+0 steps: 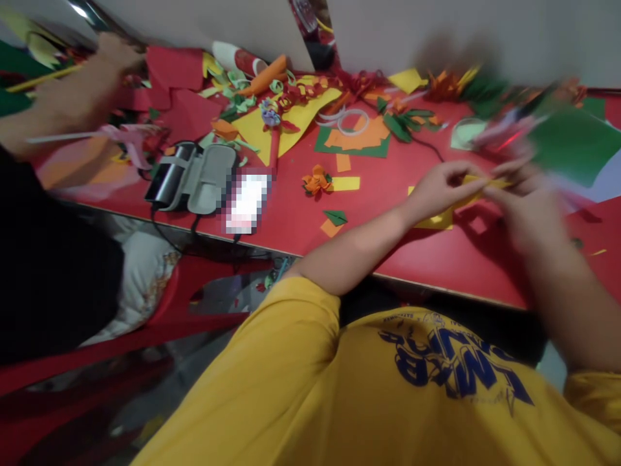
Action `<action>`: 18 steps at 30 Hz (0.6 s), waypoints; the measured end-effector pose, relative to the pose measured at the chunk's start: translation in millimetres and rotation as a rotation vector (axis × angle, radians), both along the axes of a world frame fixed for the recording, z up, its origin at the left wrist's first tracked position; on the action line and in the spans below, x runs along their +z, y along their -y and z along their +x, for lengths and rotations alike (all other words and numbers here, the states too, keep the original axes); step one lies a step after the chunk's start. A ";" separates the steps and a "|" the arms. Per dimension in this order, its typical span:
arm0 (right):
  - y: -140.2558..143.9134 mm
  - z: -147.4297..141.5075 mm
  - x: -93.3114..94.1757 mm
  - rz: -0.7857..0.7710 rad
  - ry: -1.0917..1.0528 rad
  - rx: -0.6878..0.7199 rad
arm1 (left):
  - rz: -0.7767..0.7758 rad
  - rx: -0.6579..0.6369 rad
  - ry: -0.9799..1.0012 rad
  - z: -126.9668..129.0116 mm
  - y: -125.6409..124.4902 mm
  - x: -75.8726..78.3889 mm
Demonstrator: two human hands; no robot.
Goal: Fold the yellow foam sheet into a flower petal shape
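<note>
Both my hands meet over the right part of the red table, pinching a small piece of yellow paper (469, 193) between them. My left hand (442, 186) has thumb and finger closed on its left end. My right hand (530, 194), slightly smeared by motion, is closed at the other end. Under my left wrist lies a yellow paper sheet (439, 220). To the left are an orange paper flower (317, 182), a yellow paper strip (346, 184) and a folded green paper piece (336, 217) on a small orange one.
The red table (291, 220) carries scattered paper scraps, a tape ring (353, 122), an open grey case (213, 178) and a lit phone (248, 202). Green sheets (577, 139) lie at the right. A co-worker's arm (72, 97) reaches in from the left.
</note>
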State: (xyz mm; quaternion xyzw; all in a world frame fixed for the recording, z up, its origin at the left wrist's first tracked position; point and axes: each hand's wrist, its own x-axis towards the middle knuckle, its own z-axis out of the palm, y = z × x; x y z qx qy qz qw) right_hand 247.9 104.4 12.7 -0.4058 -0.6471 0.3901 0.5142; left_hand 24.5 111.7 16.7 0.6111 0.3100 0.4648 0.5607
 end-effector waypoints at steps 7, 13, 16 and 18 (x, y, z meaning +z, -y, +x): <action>-9.8 2.0 -10.9 0.020 -0.002 0.005 | 0.146 0.053 -0.091 -3.1 1.5 3.3; -7.4 -12.7 -10.2 0.069 0.093 -0.025 | 0.309 0.120 -0.330 -16.3 0.9 4.9; 1.0 -24.9 -8.4 0.075 0.169 -0.062 | 0.376 0.162 -0.353 -25.8 5.5 17.3; 2.1 -31.8 -7.9 0.066 0.229 -0.046 | 0.373 0.242 -0.246 -33.0 7.6 29.2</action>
